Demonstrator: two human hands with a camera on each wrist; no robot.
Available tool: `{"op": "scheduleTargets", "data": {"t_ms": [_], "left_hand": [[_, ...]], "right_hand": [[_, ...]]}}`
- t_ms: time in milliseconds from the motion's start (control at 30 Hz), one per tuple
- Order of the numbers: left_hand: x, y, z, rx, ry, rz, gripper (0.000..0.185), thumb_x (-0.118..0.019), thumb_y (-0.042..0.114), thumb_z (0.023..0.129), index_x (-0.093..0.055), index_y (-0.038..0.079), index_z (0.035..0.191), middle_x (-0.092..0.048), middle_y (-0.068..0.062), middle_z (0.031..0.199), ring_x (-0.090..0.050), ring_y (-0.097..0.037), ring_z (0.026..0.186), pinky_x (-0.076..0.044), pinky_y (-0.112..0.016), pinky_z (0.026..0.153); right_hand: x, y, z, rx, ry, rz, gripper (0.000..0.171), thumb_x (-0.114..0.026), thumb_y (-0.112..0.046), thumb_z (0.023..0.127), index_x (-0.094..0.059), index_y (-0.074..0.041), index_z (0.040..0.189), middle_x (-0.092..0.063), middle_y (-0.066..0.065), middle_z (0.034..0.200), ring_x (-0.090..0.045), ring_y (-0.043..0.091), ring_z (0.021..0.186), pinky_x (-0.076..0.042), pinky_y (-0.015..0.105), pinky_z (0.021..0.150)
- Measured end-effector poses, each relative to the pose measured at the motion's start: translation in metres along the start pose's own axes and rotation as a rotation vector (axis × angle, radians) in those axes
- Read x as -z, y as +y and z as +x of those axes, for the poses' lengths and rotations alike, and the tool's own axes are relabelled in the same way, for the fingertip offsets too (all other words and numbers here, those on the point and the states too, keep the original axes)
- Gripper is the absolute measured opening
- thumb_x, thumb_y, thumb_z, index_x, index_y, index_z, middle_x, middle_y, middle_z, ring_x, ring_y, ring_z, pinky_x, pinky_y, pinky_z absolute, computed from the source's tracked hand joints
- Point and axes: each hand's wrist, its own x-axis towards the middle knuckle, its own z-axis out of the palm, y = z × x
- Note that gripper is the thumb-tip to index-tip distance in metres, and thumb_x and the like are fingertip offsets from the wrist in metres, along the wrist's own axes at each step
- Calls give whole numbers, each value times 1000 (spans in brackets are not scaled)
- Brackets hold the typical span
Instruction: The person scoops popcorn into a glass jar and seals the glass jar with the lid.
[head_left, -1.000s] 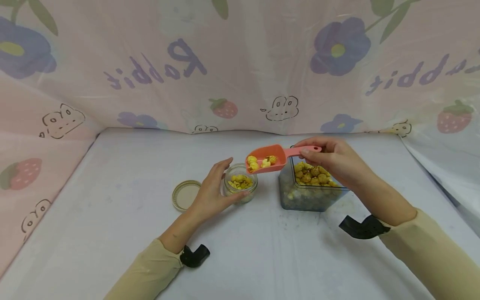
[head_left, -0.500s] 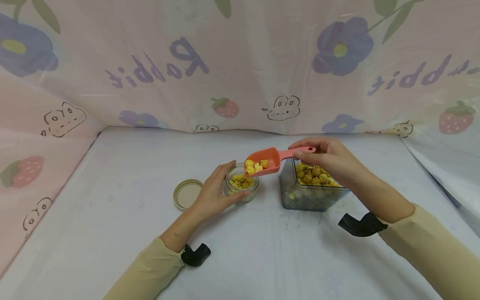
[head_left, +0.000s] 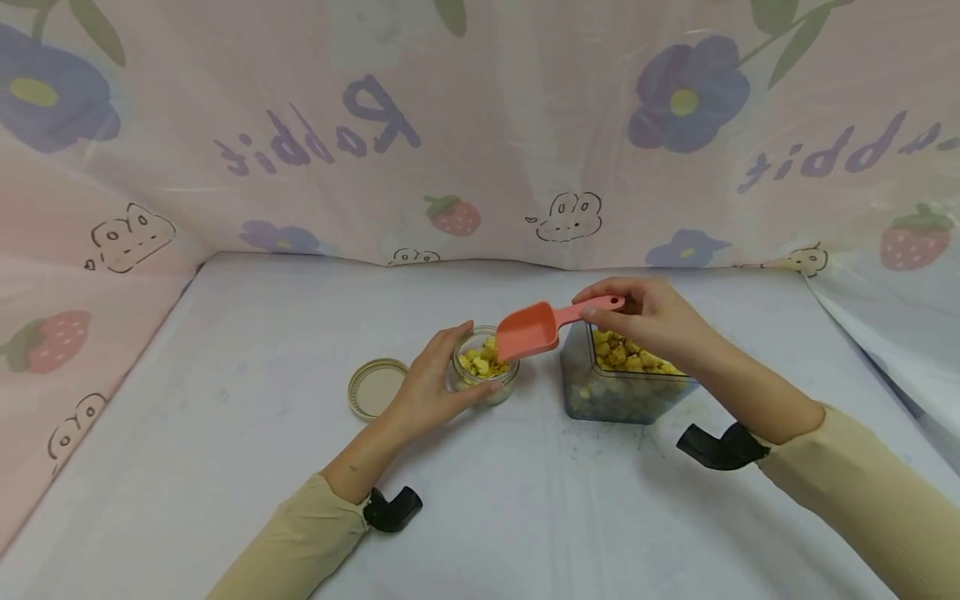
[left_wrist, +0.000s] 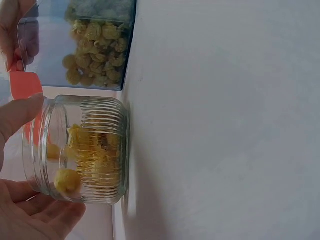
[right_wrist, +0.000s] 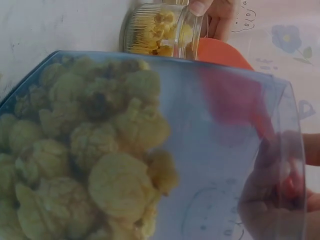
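My left hand grips a ribbed glass jar around its rim, thumb on the near side and fingers behind. Yellow popcorn lies inside the jar. By its handle, my right hand pinches an orange-pink scoop, tilted down to the left with its lip over the jar's mouth. No popcorn shows in the scoop's bowl. Under the right hand stands a clear bluish plastic box with popcorn in it; seen from the right wrist, the box's wall covers much of the scoop and hand.
A round gold-rimmed lid lies on the white table left of the jar, partly behind the left hand. A printed curtain with flowers and rabbits closes off the back and sides.
The scoop has moved slightly left and down and tipped over the jar. Popcorn pieces that lay in it have gone into the jar. The left hand keeps its hold.
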Motion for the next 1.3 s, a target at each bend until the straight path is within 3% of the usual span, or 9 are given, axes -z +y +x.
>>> {"op": "scheduleTargets", "data": {"t_ms": [500, 800, 1100, 1300], "left_hand": [[1, 3, 1, 21, -7, 15, 85, -79, 29, 79, -35, 3, 146, -43, -14, 145, -39, -29, 136, -32, -48, 112], [0, 9, 5, 8, -9, 17, 86, -78, 32, 79, -33, 5, 147, -39, -10, 147, -37, -26, 137, -32, -48, 113], [-4, 22, 15, -3, 64, 17, 85, -79, 32, 78, -34, 6, 146, -36, -10, 149, -34, -27, 138, -31, -48, 113], [-9, 30, 21, -46, 73, 3, 84, -79, 31, 79, -34, 6, 146, -37, -11, 148, -34, -27, 138, -30, -47, 114]], "right_hand": [[5, 0, -4, 12, 31, 6, 32, -62, -23, 94, -63, -3, 119, -51, -1, 79, -43, 13, 63, -36, 25, 51], [10, 10, -11, 6, 57, 127, 29, -62, -26, 94, -65, -8, 117, -57, -2, 84, -44, 18, 68, -36, 31, 54], [18, 20, -24, -15, 123, 188, 21, -59, -26, 96, -66, -19, 114, -61, -9, 93, -57, 14, 89, -53, 23, 77], [25, 27, -31, 5, 143, 370, 17, -59, -19, 96, -69, -19, 110, -65, -8, 92, -54, 12, 85, -49, 19, 73]]}}
